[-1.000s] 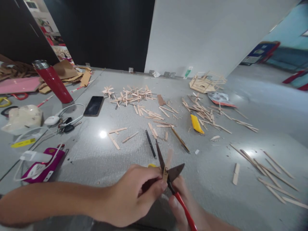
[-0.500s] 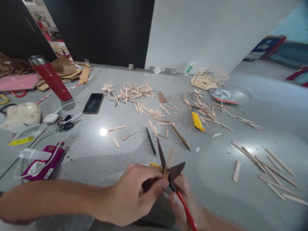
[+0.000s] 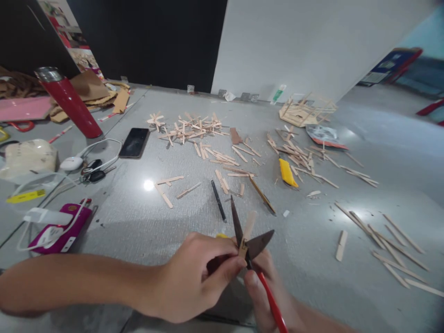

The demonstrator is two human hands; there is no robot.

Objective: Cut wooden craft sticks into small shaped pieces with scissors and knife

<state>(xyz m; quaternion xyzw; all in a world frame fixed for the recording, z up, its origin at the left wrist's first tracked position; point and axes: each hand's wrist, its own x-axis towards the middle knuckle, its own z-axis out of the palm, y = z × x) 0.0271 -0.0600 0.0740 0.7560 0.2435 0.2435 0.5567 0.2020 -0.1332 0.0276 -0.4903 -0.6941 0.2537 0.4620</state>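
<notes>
Stick (image 3: 249, 227) points forward, long axis leaning right.

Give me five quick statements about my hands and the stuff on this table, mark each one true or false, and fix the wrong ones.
1. The right hand holds the red-handled scissors. True.
2. The scissor blades are closed together. False: they are spread apart, with a wooden stick between them.
3. The left hand pinches that wooden stick. True.
4. The phone lies to the right of the black pen in the picture. False: it lies to the left of the pen.
5. The yellow packet lies beside a scatter of loose sticks. True.
</notes>
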